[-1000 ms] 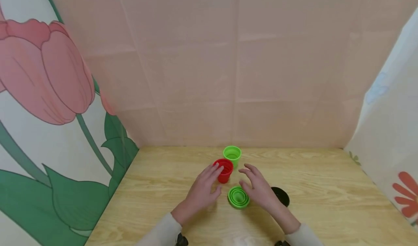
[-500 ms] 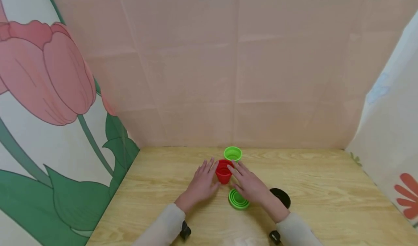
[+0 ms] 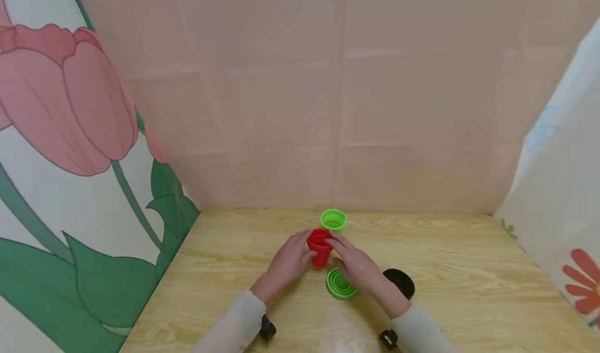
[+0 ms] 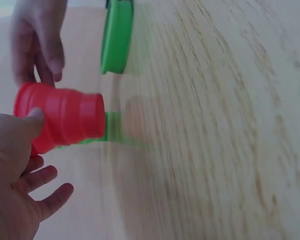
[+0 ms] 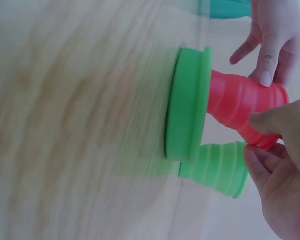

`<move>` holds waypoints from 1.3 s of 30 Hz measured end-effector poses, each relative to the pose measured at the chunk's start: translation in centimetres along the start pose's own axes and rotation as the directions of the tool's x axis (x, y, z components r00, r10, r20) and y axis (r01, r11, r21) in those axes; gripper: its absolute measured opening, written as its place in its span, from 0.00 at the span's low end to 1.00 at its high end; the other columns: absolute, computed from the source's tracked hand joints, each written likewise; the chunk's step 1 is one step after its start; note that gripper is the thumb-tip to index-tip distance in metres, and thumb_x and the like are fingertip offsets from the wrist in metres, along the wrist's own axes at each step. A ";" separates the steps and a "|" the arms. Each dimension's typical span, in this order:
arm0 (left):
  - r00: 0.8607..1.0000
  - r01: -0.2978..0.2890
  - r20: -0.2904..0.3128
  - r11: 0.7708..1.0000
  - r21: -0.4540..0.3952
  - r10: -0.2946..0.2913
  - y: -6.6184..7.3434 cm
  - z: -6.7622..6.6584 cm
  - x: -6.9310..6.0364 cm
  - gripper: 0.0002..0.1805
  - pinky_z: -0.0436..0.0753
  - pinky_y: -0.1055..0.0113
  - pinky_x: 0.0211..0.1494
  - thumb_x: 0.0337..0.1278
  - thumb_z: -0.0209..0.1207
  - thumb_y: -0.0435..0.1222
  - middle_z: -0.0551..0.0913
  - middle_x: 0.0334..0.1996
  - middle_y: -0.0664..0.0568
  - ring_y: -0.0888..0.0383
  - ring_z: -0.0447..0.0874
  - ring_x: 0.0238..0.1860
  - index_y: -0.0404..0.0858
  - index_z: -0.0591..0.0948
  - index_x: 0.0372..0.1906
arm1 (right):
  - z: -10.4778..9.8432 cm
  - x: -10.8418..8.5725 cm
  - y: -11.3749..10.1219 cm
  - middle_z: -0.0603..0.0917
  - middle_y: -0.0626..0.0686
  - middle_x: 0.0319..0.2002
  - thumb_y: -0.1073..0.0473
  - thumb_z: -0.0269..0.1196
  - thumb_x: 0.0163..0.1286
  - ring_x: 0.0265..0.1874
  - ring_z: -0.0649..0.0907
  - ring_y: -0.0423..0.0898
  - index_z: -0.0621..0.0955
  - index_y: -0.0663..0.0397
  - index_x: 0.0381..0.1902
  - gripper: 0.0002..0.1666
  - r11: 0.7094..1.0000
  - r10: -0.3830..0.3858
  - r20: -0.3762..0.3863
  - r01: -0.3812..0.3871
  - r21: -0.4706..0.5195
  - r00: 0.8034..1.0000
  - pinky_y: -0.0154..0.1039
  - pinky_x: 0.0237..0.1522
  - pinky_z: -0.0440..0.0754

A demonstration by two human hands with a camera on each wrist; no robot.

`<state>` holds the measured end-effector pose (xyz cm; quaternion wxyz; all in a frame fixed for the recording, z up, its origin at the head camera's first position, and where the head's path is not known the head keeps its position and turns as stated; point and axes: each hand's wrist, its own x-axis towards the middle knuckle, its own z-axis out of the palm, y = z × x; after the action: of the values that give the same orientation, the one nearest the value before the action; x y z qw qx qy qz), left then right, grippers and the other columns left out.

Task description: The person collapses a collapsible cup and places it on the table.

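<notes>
A red ribbed collapsible cup (image 3: 320,250), standing at full height, is between my two hands. My left hand (image 3: 289,259) pinches its rim from the left, thumb on the near side. On the opposite side my right hand (image 3: 359,265) grips the rim between thumb and fingers. In the left wrist view, the red cup (image 4: 65,116) has its base slightly off the wooden table. A green collapsed cup (image 3: 341,284) lies flat just in front, its rings nested. Behind the red one stands an extended green cup (image 3: 333,219), partly hidden.
A black round dish-like thing (image 3: 400,283) lies at the right, partly covered by my right forearm. The wooden table (image 3: 450,259) ends at a pink cloth backdrop (image 3: 262,108). Flower-printed panels flank it on both sides.
Both hands have come in from the sides and taken hold of the red cup by its rim. The cup has moved slightly toward me. The green cups stay in place.
</notes>
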<state>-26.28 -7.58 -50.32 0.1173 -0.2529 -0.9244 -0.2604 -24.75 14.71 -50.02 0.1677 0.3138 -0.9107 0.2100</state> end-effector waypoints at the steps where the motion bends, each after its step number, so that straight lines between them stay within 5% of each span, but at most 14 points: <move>1: 1.000 0.010 -0.001 1.000 -0.021 -0.010 0.0 -0.1 -0.1 0.31 0.75 0.54 0.71 0.71 0.59 0.45 0.75 0.67 0.46 0.49 0.72 0.68 0.39 0.68 0.73 | -0.1 0.1 -0.1 0.73 0.63 0.68 0.66 0.70 0.65 0.52 0.85 0.56 0.75 0.61 0.65 0.31 1.000 0.013 -0.011 -0.013 0.020 1.000 0.48 0.47 0.88; 5: 0.998 0.057 0.020 0.988 -0.147 -0.054 0.5 -0.9 -0.5 0.30 0.76 0.53 0.69 0.71 0.58 0.48 0.74 0.68 0.46 0.48 0.72 0.69 0.38 0.72 0.70 | -0.9 0.2 -0.9 0.79 0.56 0.61 0.62 0.69 0.68 0.51 0.85 0.53 0.78 0.56 0.61 0.24 0.986 0.083 -0.044 -0.076 0.149 0.996 0.46 0.48 0.88; 11: 0.994 0.109 0.026 0.920 -0.377 -0.108 1.4 -1.9 -0.9 0.25 0.85 0.61 0.57 0.68 0.62 0.49 0.81 0.60 0.52 0.54 0.79 0.61 0.41 0.78 0.63 | -2.2 0.1 -1.0 0.81 0.50 0.52 0.61 0.68 0.69 0.51 0.83 0.50 0.80 0.52 0.57 0.19 0.912 0.161 -0.010 -0.145 0.383 0.987 0.34 0.45 0.87; 20: 0.998 0.057 0.017 0.844 -0.533 -0.057 2.1 -2.7 -1.7 0.14 0.87 0.64 0.49 0.63 0.67 0.46 0.85 0.44 0.56 0.54 0.85 0.47 0.43 0.85 0.47 | -3.2 -1.4 -1.8 0.84 0.47 0.45 0.53 0.66 0.71 0.46 0.83 0.49 0.82 0.49 0.51 0.13 0.828 0.191 0.079 -0.204 0.523 0.978 0.32 0.41 0.87; 30: 0.995 0.095 0.064 0.827 -0.555 -0.071 3.0 -3.2 -2.8 0.10 0.86 0.70 0.39 0.61 0.68 0.47 0.86 0.33 0.59 0.63 0.83 0.35 0.45 0.86 0.38 | -3.8 -2.6 -2.7 0.85 0.40 0.39 0.53 0.64 0.73 0.39 0.82 0.40 0.82 0.44 0.48 0.08 0.842 0.142 0.072 -0.159 0.516 0.987 0.36 0.38 0.87; 39: 0.998 -0.008 0.040 0.796 -0.605 0.041 3.0 -3.1 -3.7 0.08 0.85 0.69 0.42 0.68 0.61 0.37 0.86 0.35 0.50 0.63 0.81 0.36 0.37 0.85 0.44 | -3.7 -3.2 -2.9 0.84 0.40 0.35 0.60 0.63 0.74 0.31 0.81 0.34 0.82 0.49 0.48 0.07 0.885 0.030 -0.057 0.000 0.466 0.998 0.34 0.32 0.85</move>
<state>-21.31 -8.58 -47.76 0.0102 -0.2955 -0.7924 -0.5335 -19.84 16.01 -47.44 0.1142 0.3312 -0.8304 0.4332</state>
